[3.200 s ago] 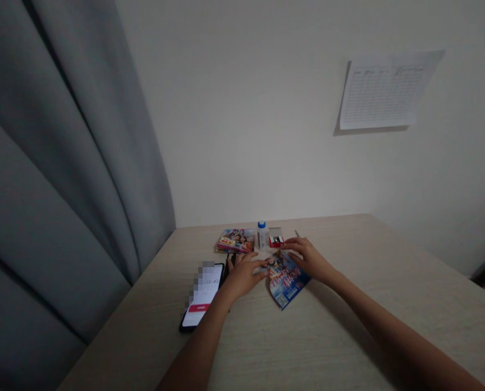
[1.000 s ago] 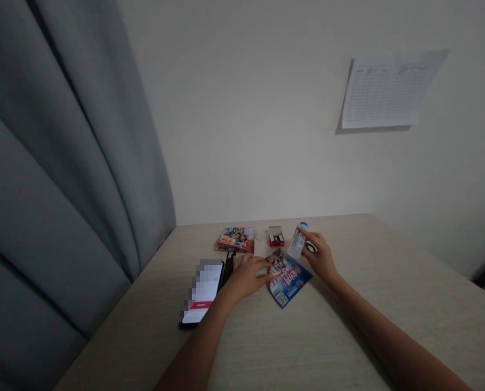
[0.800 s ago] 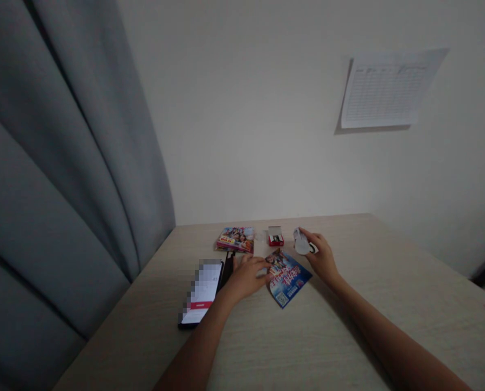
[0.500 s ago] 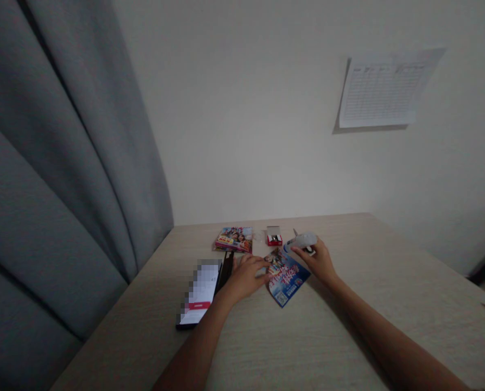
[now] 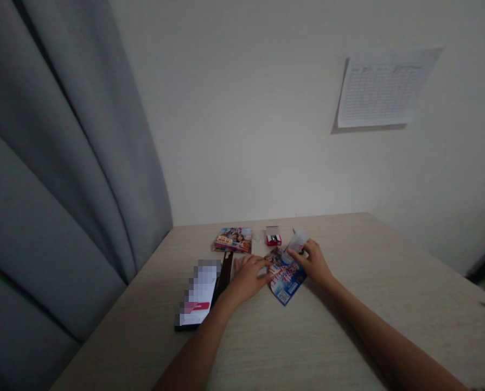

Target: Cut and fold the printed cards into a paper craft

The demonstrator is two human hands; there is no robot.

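Observation:
My right hand (image 5: 314,263) is closed round a small white bottle with a blue cap (image 5: 294,244), tipped cap-down over a blue printed card (image 5: 286,277) on the wooden table (image 5: 348,320). My left hand (image 5: 248,276) lies flat with fingers spread, its fingertips pressing the card's left edge. The bottle's blue tip sits just above the card's upper part.
A phone with a lit screen (image 5: 197,296) lies left of my left hand, a dark object beside it. A colourful pack (image 5: 233,239) and a small red box (image 5: 273,237) sit farther back. A grey curtain (image 5: 55,163) hangs left; a printed sheet (image 5: 383,87) is on the wall.
My right hand picked the bottle up from beside the red box, turned it over and brought it down over the card. My left hand stayed on the card's edge.

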